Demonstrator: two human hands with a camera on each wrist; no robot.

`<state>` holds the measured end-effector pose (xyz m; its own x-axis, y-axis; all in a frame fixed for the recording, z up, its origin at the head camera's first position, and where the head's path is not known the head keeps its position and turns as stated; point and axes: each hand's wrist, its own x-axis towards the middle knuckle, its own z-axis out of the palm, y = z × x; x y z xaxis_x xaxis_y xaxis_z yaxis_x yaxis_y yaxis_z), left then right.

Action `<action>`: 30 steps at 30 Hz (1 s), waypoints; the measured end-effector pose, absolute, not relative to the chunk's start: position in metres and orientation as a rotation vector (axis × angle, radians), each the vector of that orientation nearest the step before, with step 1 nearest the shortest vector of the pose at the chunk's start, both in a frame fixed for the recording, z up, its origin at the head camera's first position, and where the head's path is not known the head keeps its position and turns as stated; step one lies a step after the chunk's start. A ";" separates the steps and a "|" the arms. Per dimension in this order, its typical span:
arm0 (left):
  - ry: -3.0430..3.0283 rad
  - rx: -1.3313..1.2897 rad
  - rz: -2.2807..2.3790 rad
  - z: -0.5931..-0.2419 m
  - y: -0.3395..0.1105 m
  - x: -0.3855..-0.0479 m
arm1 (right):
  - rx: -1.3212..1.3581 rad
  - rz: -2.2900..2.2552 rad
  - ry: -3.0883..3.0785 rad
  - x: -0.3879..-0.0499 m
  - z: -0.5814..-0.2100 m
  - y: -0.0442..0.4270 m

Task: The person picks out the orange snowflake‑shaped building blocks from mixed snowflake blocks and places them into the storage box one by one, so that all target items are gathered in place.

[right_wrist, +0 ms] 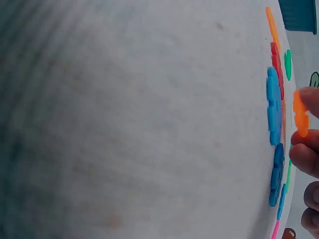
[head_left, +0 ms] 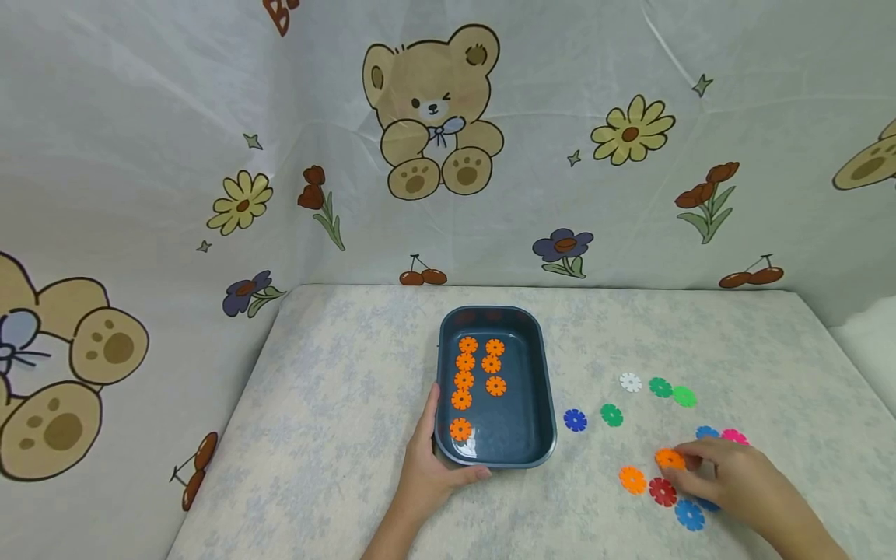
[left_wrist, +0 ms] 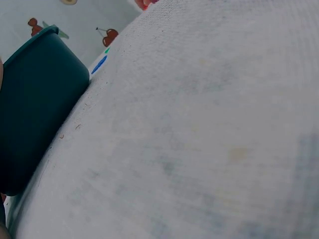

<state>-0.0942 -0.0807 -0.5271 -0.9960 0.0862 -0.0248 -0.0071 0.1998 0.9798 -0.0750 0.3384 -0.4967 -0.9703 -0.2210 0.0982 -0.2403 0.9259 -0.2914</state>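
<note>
A dark blue-grey rectangular tray (head_left: 523, 412) stands mid-table, with several orange notched flower discs (head_left: 464, 380) in two columns inside it. At its near left corner my left hand (head_left: 425, 476) holds it, fingers along the left side and thumb along the front edge. On the right, my right hand (head_left: 745, 476) pinches an orange notched disc (right_wrist: 300, 115) between thumb and fingers, raised over the scattered discs. Below lie another orange disc (head_left: 633, 480), a red disc (head_left: 663, 491) and a blue disc (head_left: 690, 515). Part of another blue disc is hidden under the hand.
Between tray and right hand lie a dark blue disc (head_left: 575, 420) and a green disc (head_left: 612, 415). Farther back are a white disc (head_left: 631, 382) and two green ones. A pink disc (head_left: 735, 437) lies behind the right hand. A printed cloth (head_left: 518, 233) hangs behind the table.
</note>
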 end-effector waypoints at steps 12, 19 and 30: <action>2.366 0.066 1.936 -0.527 -0.081 -0.094 | 0.595 0.712 -2.637 -0.095 -0.488 0.318; 2.359 0.066 1.944 -0.526 -0.081 -0.094 | 0.692 0.788 -2.608 -0.119 -0.472 0.279; 2.384 0.098 1.919 -0.528 -0.081 -0.094 | 1.080 0.895 -2.383 -0.160 -0.465 0.212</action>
